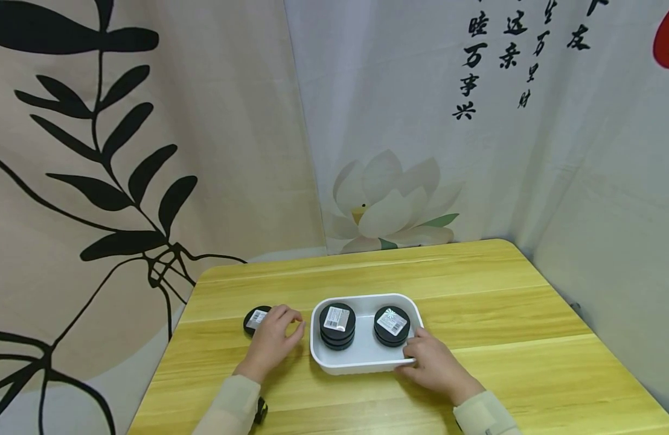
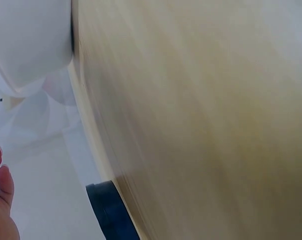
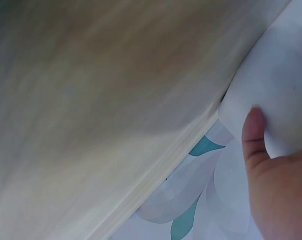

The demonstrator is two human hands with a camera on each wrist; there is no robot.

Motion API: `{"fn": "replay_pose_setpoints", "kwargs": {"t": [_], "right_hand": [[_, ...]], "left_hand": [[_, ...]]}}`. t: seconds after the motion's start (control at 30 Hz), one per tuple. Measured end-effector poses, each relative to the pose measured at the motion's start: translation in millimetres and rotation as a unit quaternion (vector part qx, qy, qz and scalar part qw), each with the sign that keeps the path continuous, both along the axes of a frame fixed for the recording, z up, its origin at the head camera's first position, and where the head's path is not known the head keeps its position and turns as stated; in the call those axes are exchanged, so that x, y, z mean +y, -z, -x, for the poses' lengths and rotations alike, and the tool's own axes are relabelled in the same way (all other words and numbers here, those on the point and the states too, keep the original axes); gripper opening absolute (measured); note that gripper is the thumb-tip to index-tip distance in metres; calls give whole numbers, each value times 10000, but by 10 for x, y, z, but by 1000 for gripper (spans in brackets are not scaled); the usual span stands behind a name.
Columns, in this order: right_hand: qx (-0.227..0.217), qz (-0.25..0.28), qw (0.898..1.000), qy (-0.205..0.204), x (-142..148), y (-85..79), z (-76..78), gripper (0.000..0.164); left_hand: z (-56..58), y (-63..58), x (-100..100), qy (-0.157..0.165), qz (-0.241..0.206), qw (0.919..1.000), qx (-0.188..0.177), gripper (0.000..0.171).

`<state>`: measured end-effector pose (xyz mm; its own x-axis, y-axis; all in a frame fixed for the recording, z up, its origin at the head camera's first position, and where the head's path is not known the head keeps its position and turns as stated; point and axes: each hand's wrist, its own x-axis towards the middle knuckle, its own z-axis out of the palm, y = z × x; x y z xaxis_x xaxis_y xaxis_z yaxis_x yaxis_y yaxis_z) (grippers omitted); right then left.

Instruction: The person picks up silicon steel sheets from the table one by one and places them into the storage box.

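A white rectangular tray (image 1: 361, 368) stands on the wooden table, with two stacks of round black lidded tins inside: a left stack (image 1: 337, 323) and a right stack (image 1: 391, 326), their tops bearing white labels. My right hand (image 1: 435, 368) grips the tray's near right corner, thumb against the outer wall in the right wrist view. Left of the tray, my left hand (image 1: 272, 341) hovers with loosely bent fingers and nothing visible in them. Behind it, partly hidden, another black labelled tin (image 1: 254, 320) lies on the table; the left wrist view shows this tin (image 2: 110, 210) apart from the fingers.
The wooden table (image 1: 530, 338) extends well to the right of the tray. Beyond its back edge hangs a fabric curtain (image 1: 247, 151) printed with dark leaves, a pale lotus and black writing. A black band (image 1: 261, 411) shows at my left wrist.
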<state>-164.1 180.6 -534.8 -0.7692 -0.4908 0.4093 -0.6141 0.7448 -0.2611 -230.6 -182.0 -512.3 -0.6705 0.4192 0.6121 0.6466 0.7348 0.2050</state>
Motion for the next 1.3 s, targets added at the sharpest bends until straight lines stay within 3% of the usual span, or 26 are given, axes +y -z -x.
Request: {"fn": "replay_pose_setpoints", "kwargs": {"t": [0.3, 0.6, 0.83, 1.07, 1.3], "right_hand": [[-43, -43, 10000, 59, 5, -3, -13, 29], [-362, -108, 9992, 151, 8, -15, -29, 30], [-272, -81, 9995, 139, 3, -28, -28, 30], [-82, -59, 9999, 44, 14, -22, -1, 32], [-204, -125, 9997, 54, 9, -39, 0, 31]], "left_hand": [[-7, 0, -71, -68, 37, 10000, -33, 10], [-20, 14, -130, -157, 64, 9998, -48, 9], [-26, -2, -173, -184, 32, 9998, -102, 11], [-10, 17, -237, -429, 68, 9976, -536, 15], [4, 47, -314, -483, 15, 9948, -894, 21]]}}
